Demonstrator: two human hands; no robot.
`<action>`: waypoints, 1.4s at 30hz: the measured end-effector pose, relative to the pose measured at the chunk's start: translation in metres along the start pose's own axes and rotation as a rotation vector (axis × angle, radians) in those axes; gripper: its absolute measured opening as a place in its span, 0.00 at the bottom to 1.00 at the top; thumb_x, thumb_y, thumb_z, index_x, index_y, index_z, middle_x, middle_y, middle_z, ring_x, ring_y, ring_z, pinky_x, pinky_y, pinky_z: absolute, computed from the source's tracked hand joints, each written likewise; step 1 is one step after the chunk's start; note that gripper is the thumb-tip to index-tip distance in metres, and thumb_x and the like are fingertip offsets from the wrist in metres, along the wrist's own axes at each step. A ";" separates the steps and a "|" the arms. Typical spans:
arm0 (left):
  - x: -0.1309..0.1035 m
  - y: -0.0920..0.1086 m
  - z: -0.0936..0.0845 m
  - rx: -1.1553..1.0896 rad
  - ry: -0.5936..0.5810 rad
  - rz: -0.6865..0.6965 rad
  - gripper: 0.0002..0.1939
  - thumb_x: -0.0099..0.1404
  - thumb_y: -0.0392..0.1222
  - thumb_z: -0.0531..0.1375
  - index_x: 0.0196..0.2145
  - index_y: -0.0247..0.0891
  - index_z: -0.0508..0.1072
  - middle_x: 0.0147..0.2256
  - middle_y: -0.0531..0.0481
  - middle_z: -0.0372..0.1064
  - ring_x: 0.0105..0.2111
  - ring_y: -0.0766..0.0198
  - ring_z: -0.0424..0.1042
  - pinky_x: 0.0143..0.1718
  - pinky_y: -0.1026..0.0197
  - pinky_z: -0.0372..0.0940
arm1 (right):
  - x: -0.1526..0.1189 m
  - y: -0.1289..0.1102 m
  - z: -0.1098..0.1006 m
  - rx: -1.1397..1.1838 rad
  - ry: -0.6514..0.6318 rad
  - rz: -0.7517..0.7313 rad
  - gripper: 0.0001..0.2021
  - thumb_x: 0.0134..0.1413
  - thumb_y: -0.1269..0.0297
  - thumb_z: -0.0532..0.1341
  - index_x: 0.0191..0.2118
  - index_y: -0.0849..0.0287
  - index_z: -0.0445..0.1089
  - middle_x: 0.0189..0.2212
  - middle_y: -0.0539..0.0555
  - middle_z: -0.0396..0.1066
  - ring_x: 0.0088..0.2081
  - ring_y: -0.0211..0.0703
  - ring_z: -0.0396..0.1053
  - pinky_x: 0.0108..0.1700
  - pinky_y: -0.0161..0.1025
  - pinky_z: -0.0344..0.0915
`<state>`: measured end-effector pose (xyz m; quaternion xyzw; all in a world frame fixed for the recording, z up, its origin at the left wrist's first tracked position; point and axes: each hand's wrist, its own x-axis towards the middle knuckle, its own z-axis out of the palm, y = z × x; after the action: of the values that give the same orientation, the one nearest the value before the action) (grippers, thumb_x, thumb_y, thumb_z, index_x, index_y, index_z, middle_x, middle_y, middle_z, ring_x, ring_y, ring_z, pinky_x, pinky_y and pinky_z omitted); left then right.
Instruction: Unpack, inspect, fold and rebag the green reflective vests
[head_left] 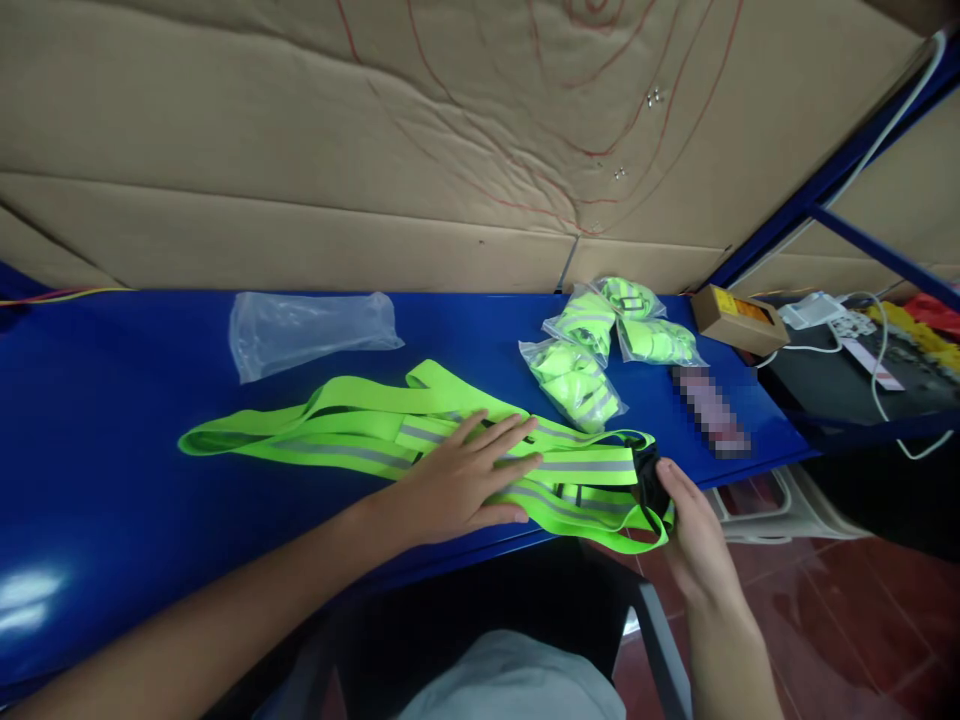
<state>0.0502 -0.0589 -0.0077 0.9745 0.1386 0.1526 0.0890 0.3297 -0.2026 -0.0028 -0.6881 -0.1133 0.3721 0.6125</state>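
A neon-green harness of straps with grey reflective stripes (337, 454) lies stretched across the blue table. My left hand (465, 480) rests flat on its middle, fingers spread. At the harness's right end, by the table's front edge, my right hand (694, 530) grips a black piece (651, 482) joined to the straps, thumb on top and the other fingers hidden beneath. Several clear bags with folded green straps (576, 385) lie behind the harness, to the right. An empty-looking clear plastic bag (311, 330) lies flat at the back left.
The blue table (97, 400) meets a cardboard wall (300, 130). A small brown box (739, 320) and a pixelated item (711, 412) are at the right. Beyond are white cables, a blue metal frame and a pale stool (806, 510) below.
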 end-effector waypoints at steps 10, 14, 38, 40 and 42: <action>0.003 0.006 -0.003 0.026 0.062 0.010 0.28 0.74 0.61 0.55 0.57 0.35 0.73 0.71 0.31 0.53 0.71 0.40 0.54 0.71 0.33 0.47 | -0.011 -0.006 0.000 -0.003 -0.211 -0.004 0.17 0.48 0.48 0.76 0.35 0.53 0.74 0.30 0.47 0.72 0.30 0.38 0.66 0.33 0.32 0.64; 0.011 0.022 -0.004 -0.094 0.104 0.021 0.33 0.74 0.61 0.55 0.66 0.37 0.64 0.70 0.33 0.55 0.71 0.43 0.56 0.70 0.38 0.52 | -0.012 -0.008 0.003 -0.029 -0.220 -0.028 0.18 0.47 0.47 0.75 0.34 0.54 0.73 0.28 0.48 0.71 0.30 0.39 0.66 0.33 0.33 0.63; 0.050 0.005 -0.045 0.509 0.113 -0.076 0.20 0.70 0.26 0.51 0.54 0.35 0.75 0.46 0.39 0.72 0.51 0.47 0.70 0.63 0.37 0.57 | 0.005 -0.003 0.000 -0.460 -0.268 -0.397 0.17 0.62 0.45 0.65 0.42 0.55 0.74 0.37 0.51 0.73 0.38 0.42 0.66 0.43 0.36 0.63; 0.046 0.004 -0.050 0.597 0.110 -0.060 0.17 0.71 0.27 0.51 0.50 0.33 0.76 0.49 0.37 0.72 0.55 0.46 0.69 0.65 0.39 0.57 | 0.007 -0.002 0.001 -0.383 -0.314 -0.347 0.17 0.60 0.46 0.66 0.40 0.55 0.74 0.35 0.50 0.72 0.37 0.41 0.65 0.41 0.35 0.62; 0.040 0.005 -0.047 0.607 0.081 -0.042 0.17 0.71 0.28 0.51 0.51 0.32 0.76 0.52 0.36 0.71 0.57 0.45 0.68 0.63 0.41 0.60 | 0.009 -0.003 0.003 -0.250 -0.355 -0.255 0.16 0.58 0.47 0.68 0.38 0.55 0.73 0.33 0.49 0.70 0.35 0.39 0.64 0.38 0.34 0.61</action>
<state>0.0733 -0.0459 0.0485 0.9465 0.2016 0.1412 -0.2087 0.3348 -0.1939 -0.0033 -0.6624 -0.3503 0.3900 0.5352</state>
